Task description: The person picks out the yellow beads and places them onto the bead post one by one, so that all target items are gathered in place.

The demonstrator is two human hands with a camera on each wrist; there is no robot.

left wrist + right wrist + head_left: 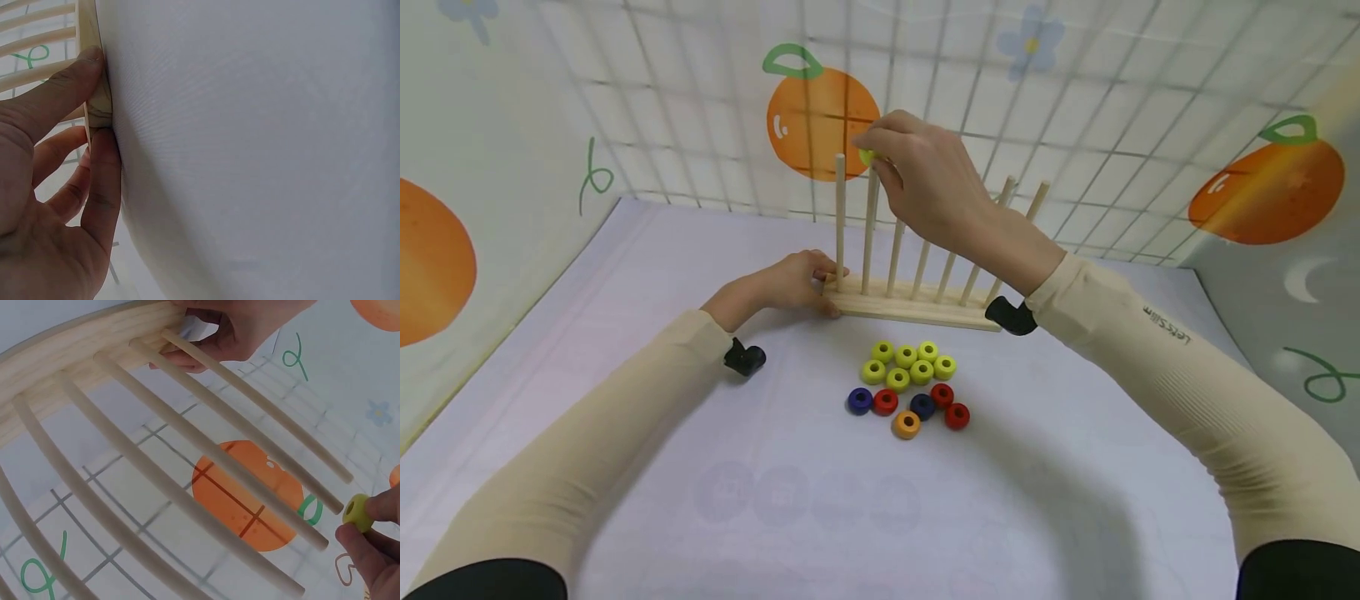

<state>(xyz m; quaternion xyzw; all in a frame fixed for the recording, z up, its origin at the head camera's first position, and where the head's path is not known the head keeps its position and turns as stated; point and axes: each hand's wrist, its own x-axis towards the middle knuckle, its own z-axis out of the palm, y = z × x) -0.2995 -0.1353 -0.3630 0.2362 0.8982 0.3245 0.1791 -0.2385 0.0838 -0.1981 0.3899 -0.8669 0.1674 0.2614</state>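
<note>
A wooden peg rack [917, 310] stands at the back of the table, with several upright pegs along its base. My left hand [786, 282] grips the left end of that base, thumb on one side and fingers on the other, as the left wrist view also shows. Above the rack, my right hand [932, 175] pinches a yellow-green bead [359, 515] between thumb and fingers. In the right wrist view the bead's hole faces the tip of the second peg [331, 501] from the left end, very close to it. No beads show on the visible pegs.
In front of the rack lie several loose yellow-green beads [897, 380]. Nearer still are red beads [957, 416], dark blue beads [860, 401] and one orange bead [906, 425]. A wire grid [700, 125] behind a printed sheet rises behind the rack.
</note>
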